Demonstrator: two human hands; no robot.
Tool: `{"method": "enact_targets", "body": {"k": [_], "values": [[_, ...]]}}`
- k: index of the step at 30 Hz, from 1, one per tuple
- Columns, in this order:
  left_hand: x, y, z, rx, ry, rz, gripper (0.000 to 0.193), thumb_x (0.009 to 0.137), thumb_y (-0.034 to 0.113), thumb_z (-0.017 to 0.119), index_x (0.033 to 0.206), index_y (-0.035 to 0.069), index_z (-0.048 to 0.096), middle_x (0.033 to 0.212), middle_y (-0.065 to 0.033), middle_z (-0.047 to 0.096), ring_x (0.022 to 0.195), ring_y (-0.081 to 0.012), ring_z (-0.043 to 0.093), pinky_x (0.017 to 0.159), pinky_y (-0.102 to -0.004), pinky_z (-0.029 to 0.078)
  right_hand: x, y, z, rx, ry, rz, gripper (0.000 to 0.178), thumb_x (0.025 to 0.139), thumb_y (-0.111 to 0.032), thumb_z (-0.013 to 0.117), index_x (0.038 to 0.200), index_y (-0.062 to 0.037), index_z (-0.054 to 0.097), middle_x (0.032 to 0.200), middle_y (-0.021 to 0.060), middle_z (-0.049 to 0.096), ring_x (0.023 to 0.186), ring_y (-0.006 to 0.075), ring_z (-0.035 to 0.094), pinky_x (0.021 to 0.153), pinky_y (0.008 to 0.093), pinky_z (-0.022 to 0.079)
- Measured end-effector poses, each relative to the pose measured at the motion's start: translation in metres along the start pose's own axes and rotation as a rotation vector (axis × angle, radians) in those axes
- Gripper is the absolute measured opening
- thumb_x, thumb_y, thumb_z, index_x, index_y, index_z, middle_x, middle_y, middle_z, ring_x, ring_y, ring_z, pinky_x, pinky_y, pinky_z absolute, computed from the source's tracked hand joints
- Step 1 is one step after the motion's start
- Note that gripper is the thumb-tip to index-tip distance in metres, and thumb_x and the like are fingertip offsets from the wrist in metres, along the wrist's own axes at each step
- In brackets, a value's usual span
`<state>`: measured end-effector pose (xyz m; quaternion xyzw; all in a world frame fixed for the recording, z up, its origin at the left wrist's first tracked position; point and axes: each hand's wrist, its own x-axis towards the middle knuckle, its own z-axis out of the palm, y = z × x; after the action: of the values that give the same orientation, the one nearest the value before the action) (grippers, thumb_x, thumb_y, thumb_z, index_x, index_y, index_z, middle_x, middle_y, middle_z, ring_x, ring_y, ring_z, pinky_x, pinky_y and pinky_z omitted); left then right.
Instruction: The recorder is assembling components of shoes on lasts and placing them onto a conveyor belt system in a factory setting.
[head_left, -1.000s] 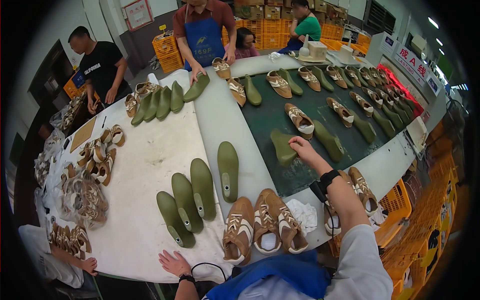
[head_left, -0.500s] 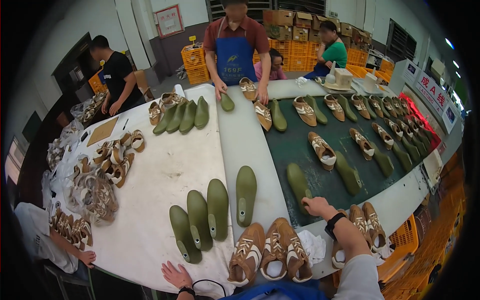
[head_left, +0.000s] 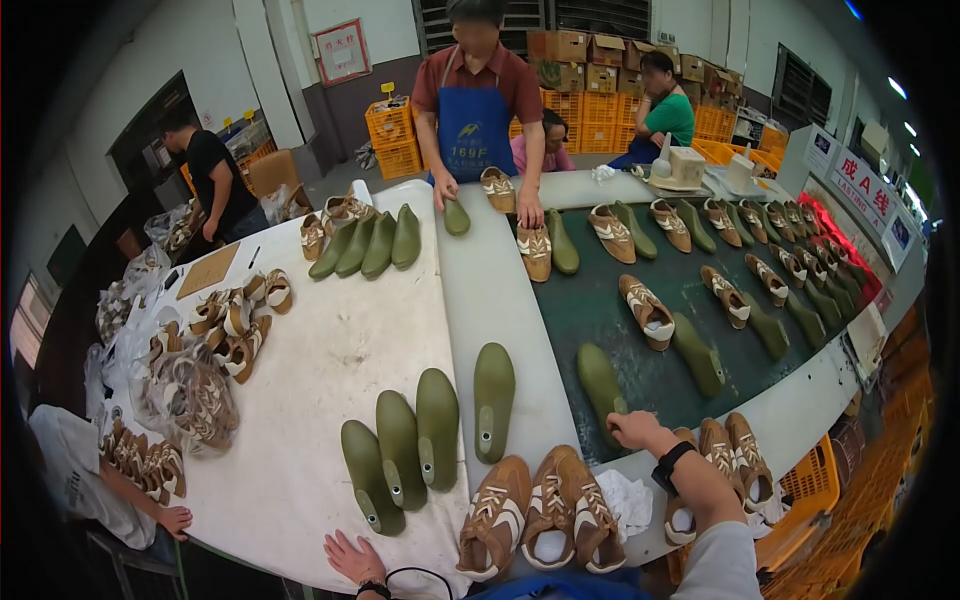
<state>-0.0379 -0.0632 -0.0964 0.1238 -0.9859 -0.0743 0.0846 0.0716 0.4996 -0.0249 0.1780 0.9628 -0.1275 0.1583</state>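
Gripping the heel end of a green last (head_left: 597, 383) with the right hand (head_left: 640, 431), at the near left corner of the dark mat (head_left: 645, 388). Resting the left hand (head_left: 352, 557), fingers spread, on white cloth (head_left: 330, 350) left of the mat. Having brown shoes (head_left: 494, 515) and a crumpled white wad (head_left: 626, 502) in the way, nearward of the mat. Seeing a clear plastic bag (head_left: 158, 388) of shoes well left of the mat; an orange crate (head_left: 812, 476), contents unclear, off its near right. Having a grey strip (head_left: 545, 375) along the mat's left edge.
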Motion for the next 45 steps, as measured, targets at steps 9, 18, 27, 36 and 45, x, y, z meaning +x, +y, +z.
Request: {"method": "enact_targets", "body": {"k": [9, 18, 27, 36, 45], "values": [[0.003, 0.005, -0.004, -0.008, -0.01, -0.025, 0.053, 0.081, 0.028, 0.049, 0.128, 0.006, 0.037, 0.138, -0.0159, 0.029, 0.128, -0.034, 0.024, 0.103, -0.0481, 0.018, 0.004, 0.0, 0.007, -0.006, 0.011, 0.002, 0.019, 0.079, -0.024, 0.051, 0.098, -0.0194, 0.051, 0.082, 0.0122, 0.063, 0.08, 0.0325, 0.06, 0.069, 0.0436, 0.046], [0.002, -0.002, -0.005, -0.04, -0.011, -0.016, 0.054, 0.081, 0.03, 0.05, 0.127, 0.006, 0.038, 0.138, -0.0164, 0.028, 0.128, -0.0348, 0.022, 0.104, -0.0482, 0.017, -0.004, 0.003, 0.016, 0.01, 0.044, 0.014, 0.021, 0.079, -0.026, 0.053, 0.099, -0.0199, 0.051, 0.082, 0.0129, 0.063, 0.078, 0.0347, 0.059, 0.068, 0.0459, 0.046], [-0.003, 0.009, 0.002, -0.038, 0.001, -0.003, 0.053, 0.081, 0.03, 0.05, 0.127, 0.006, 0.039, 0.137, -0.0162, 0.029, 0.127, -0.0348, 0.024, 0.103, -0.0475, 0.018, -0.004, 0.02, 0.014, -0.002, 0.073, 0.036, 0.021, 0.078, -0.026, 0.054, 0.098, -0.0196, 0.052, 0.081, 0.0129, 0.063, 0.079, 0.0347, 0.059, 0.068, 0.0461, 0.046], [0.006, -0.002, 0.004, -0.089, 0.088, 0.026, 0.055, 0.079, 0.034, 0.053, 0.125, 0.006, 0.043, 0.135, -0.02, 0.032, 0.126, -0.0381, 0.025, 0.103, -0.051, 0.017, 0.004, 0.022, 0.023, -0.068, 0.165, -0.069, 0.025, 0.072, -0.028, 0.059, 0.094, -0.0184, 0.05, 0.075, 0.016, 0.061, 0.073, 0.0374, 0.059, 0.065, 0.0469, 0.046], [-0.005, -0.004, 0.004, -0.094, 0.112, -0.012, 0.054, 0.079, 0.044, 0.049, 0.125, 0.014, 0.045, 0.135, -0.0127, 0.034, 0.127, -0.0321, 0.026, 0.103, -0.0489, 0.019, -0.029, -0.005, -0.017, -0.038, -0.034, -0.061, 0.029, 0.082, -0.025, 0.052, 0.107, -0.0106, 0.048, 0.089, 0.0248, 0.06, 0.086, 0.0434, 0.055, 0.074, 0.0469, 0.044]]}}
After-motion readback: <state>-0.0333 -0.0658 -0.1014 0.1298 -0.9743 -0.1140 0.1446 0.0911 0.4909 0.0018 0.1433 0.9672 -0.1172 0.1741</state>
